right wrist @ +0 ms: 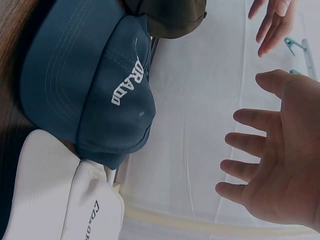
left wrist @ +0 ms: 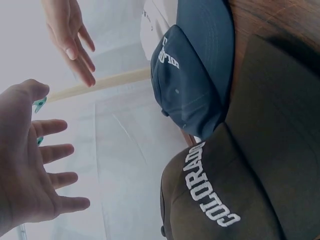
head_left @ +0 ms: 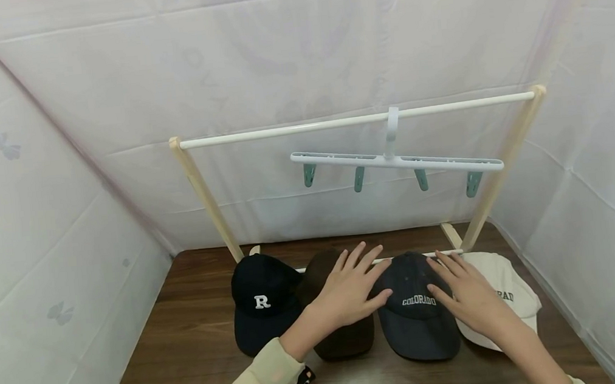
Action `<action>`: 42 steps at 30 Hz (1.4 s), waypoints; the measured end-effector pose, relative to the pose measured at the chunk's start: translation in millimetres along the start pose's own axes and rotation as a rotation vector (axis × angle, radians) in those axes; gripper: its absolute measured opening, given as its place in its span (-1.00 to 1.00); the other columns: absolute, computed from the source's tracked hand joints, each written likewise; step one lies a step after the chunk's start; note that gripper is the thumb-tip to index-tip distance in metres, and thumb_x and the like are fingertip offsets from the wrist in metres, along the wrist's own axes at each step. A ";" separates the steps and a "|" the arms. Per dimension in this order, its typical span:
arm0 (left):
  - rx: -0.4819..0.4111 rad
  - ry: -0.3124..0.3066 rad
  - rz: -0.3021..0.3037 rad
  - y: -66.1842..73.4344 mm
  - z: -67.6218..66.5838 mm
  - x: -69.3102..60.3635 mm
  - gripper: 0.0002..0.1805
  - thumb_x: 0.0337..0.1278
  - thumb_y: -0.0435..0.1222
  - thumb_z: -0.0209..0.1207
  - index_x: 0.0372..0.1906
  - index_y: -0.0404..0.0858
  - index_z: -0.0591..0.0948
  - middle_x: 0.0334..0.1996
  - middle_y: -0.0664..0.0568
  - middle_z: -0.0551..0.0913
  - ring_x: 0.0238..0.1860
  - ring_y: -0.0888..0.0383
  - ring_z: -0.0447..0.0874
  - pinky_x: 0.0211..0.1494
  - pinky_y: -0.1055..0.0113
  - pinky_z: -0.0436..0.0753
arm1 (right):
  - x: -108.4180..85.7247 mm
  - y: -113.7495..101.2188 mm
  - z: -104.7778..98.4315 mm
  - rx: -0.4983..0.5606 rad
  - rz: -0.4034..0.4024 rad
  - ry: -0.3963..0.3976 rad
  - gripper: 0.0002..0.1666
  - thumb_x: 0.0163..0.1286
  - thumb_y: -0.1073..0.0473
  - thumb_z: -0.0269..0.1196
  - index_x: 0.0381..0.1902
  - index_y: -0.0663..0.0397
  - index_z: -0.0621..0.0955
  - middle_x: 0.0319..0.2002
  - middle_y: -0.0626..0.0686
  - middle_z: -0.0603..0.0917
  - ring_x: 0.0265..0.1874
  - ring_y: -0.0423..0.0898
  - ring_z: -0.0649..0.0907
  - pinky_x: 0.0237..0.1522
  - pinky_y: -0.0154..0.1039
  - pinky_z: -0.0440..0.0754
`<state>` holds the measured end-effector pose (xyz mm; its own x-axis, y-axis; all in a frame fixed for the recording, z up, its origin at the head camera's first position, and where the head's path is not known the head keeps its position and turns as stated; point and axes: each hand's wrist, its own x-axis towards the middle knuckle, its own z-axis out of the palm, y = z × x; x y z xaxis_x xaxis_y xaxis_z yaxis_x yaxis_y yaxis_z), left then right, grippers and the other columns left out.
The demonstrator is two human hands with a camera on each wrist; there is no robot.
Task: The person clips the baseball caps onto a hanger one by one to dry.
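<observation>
Both hands hover above a row of caps, fingers spread and holding nothing. My left hand is over the dark brown cap, hiding much of its crown; white COLORADO lettering shows on that cap in the left wrist view. Over the gap between the navy COLORADO cap and the white cap is my right hand, covering part of the white cap's lettering. A black cap with a white R lies at the row's left end. In both wrist views the palms are apart from the caps.
Behind the caps stands a rack with wooden legs and a white top bar. From the bar hangs a white hanger with several green clips. Pale cloth walls surround the brown wooden table.
</observation>
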<state>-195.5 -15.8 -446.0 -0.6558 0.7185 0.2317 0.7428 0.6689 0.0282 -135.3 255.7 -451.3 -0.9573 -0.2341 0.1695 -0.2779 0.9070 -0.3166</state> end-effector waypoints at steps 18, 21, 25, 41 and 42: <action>0.017 -0.002 0.021 19.8 6.7 8.4 -0.46 0.54 0.12 -0.06 0.44 0.04 0.45 0.51 0.06 0.29 0.47 -0.09 0.27 0.37 -0.06 0.44 | -13.2 19.5 -8.3 -0.055 0.031 0.036 -0.41 0.45 0.03 0.31 0.28 0.30 0.56 0.34 0.41 0.45 0.29 0.46 0.41 0.23 0.38 0.41; 0.002 -0.008 0.023 22.9 7.1 11.4 -0.48 0.54 0.12 -0.06 0.42 0.04 0.47 0.50 0.07 0.30 0.47 -0.09 0.28 0.37 -0.06 0.45 | -12.8 23.8 -10.0 -0.062 0.032 0.042 -0.42 0.45 0.04 0.31 0.27 0.32 0.56 0.32 0.42 0.46 0.28 0.47 0.42 0.22 0.38 0.40; -0.011 -0.013 0.021 27.2 7.6 15.9 -0.50 0.54 0.12 -0.06 0.40 0.06 0.49 0.47 0.10 0.34 0.46 -0.06 0.30 0.36 -0.04 0.46 | -12.4 27.6 -12.6 -0.067 0.051 0.030 -0.41 0.47 0.03 0.29 0.28 0.33 0.55 0.31 0.43 0.46 0.27 0.48 0.41 0.22 0.40 0.39; -0.076 -0.001 0.031 45.0 17.6 38.5 -0.53 0.56 0.11 -0.09 0.34 0.06 0.56 0.35 0.17 0.48 0.33 0.08 0.42 0.27 0.10 0.53 | -15.4 47.7 -17.3 -0.077 0.111 0.042 -0.49 0.46 0.09 0.28 0.19 0.38 0.60 0.15 0.43 0.59 0.14 0.51 0.51 0.14 0.40 0.43; -0.078 0.001 0.033 46.5 19.2 39.3 -0.53 0.56 0.11 -0.09 0.33 0.07 0.56 0.34 0.17 0.49 0.33 0.09 0.43 0.26 0.12 0.53 | -15.9 48.8 -17.4 -0.073 0.116 0.043 -0.50 0.46 0.10 0.27 0.19 0.39 0.59 0.15 0.43 0.58 0.13 0.51 0.51 0.14 0.41 0.43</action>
<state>-189.3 47.2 -454.2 -0.6303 0.7399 0.2350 0.7725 0.6277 0.0959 -132.2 309.7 -453.3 -0.9780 -0.1127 0.1757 -0.1576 0.9506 -0.2676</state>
